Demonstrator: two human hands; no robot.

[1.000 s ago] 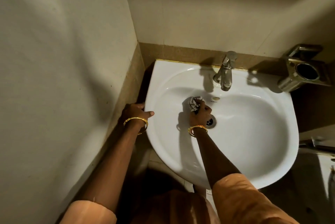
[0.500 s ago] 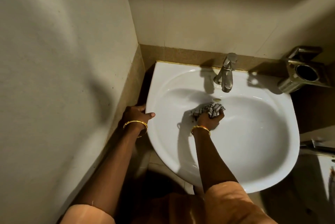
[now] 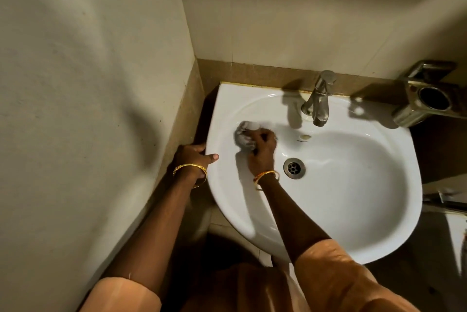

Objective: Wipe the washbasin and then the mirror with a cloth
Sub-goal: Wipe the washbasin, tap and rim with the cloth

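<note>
A white oval washbasin is fixed in the corner against the back wall. My right hand presses a bunched, checked cloth against the basin's inner left slope, left of the drain; the cloth is blurred by motion. My left hand grips the basin's left rim, thumb lying on top. Both wrists wear gold bangles. No mirror is in view.
A steel tap stands at the back of the basin, above the overflow hole. A metal holder is mounted on the wall to the right. The side wall is close on the left.
My right hand has swept the cloth from beneath the tap, near the drain, over to the basin's left inner slope. My left hand has stayed on the rim.
</note>
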